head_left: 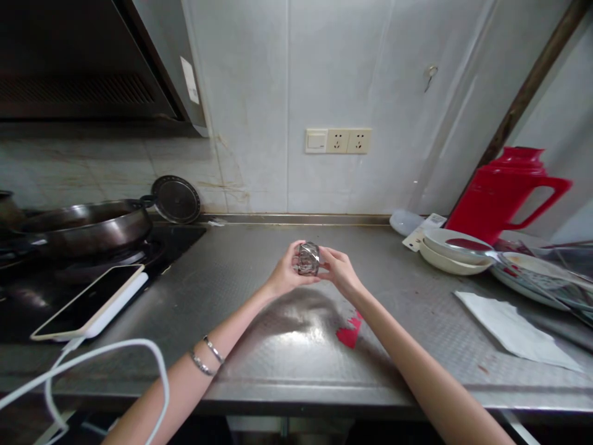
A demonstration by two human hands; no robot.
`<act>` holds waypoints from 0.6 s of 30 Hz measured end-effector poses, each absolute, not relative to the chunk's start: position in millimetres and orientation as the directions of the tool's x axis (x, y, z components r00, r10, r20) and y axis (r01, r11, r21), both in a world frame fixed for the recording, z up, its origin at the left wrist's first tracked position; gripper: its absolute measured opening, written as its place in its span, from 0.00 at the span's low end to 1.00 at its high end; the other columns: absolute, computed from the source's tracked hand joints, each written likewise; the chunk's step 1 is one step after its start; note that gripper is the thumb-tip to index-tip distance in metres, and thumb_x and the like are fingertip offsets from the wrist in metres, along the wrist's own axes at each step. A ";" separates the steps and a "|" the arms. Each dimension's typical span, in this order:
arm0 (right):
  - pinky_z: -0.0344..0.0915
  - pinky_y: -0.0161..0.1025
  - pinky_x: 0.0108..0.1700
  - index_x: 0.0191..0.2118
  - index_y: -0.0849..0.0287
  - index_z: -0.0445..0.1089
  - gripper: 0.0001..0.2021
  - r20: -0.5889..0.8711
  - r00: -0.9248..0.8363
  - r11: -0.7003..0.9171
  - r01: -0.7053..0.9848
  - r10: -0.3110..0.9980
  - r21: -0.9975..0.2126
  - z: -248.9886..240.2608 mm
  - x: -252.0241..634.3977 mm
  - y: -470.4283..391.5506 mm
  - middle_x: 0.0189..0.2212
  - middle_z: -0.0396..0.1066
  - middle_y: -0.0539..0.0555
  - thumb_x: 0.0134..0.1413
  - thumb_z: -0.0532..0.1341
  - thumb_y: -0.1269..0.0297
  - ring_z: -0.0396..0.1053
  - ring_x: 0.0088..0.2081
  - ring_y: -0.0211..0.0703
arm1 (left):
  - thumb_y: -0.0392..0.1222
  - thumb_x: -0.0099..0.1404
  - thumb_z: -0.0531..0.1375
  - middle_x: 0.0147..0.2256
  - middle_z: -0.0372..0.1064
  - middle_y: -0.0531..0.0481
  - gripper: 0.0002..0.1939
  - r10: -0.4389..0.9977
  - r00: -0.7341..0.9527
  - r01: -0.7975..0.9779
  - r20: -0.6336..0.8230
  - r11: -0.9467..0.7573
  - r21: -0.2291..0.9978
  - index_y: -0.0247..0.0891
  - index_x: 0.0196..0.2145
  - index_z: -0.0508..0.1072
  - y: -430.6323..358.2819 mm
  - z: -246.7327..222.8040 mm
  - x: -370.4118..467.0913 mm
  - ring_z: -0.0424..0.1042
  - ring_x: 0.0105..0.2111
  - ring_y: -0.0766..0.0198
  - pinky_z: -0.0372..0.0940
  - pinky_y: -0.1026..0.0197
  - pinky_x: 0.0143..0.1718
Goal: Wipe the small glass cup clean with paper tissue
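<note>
Small smoky see-through faceted piece (308,258) held up over grey metal tabletop (393,278), not set down. L hand (283,276) grasping one side, R hand (341,270) pinching other. Torn red scrap (348,335) lying nr R forearm; any change to piece: can't tell.

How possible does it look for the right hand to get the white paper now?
Probably yes: the white paper lies flat, uncovered, with nothing seen in the way. But the right hand holds the small see-through object together with the left hand, so it should let go first.
</note>
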State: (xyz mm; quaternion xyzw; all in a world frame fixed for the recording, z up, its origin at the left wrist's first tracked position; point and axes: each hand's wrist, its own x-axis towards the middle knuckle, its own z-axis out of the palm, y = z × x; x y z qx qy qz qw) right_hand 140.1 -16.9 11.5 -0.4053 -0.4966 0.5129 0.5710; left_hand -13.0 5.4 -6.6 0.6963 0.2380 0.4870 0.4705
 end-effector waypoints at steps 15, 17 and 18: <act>0.69 0.43 0.47 0.45 0.55 0.74 0.16 0.699 -0.087 0.666 0.409 0.709 -0.624 17.9 148.2 -24.2 0.43 0.76 0.55 0.62 0.52 0.56 0.74 0.44 0.48 | 0.37 0.40 0.72 0.45 0.67 0.45 0.47 0.803 0.377 0.075 0.461 -0.522 0.850 0.41 0.55 0.55 3.0 -14.4 -9.2 0.72 0.38 0.59 0.68 0.58 0.40; 0.67 0.45 0.53 0.46 0.53 0.73 0.15 0.749 -0.119 0.714 0.429 0.651 -0.553 18.3 147.3 -26.4 0.45 0.75 0.54 0.62 0.51 0.59 0.72 0.49 0.48 | 0.39 0.40 0.73 0.42 0.68 0.47 0.46 0.820 0.348 0.058 0.454 -0.502 0.863 0.42 0.53 0.56 5.0 -14.7 -9.1 0.72 0.36 0.61 0.68 0.58 0.38; 0.65 0.47 0.55 0.46 0.53 0.73 0.14 0.772 -0.137 0.739 0.429 0.621 -0.519 18.6 147.0 -27.2 0.46 0.75 0.53 0.63 0.51 0.61 0.70 0.50 0.47 | 0.40 0.39 0.73 0.41 0.68 0.48 0.45 0.828 0.333 0.051 0.451 -0.493 0.869 0.41 0.53 0.55 6.4 -14.8 -9.1 0.72 0.35 0.61 0.68 0.59 0.37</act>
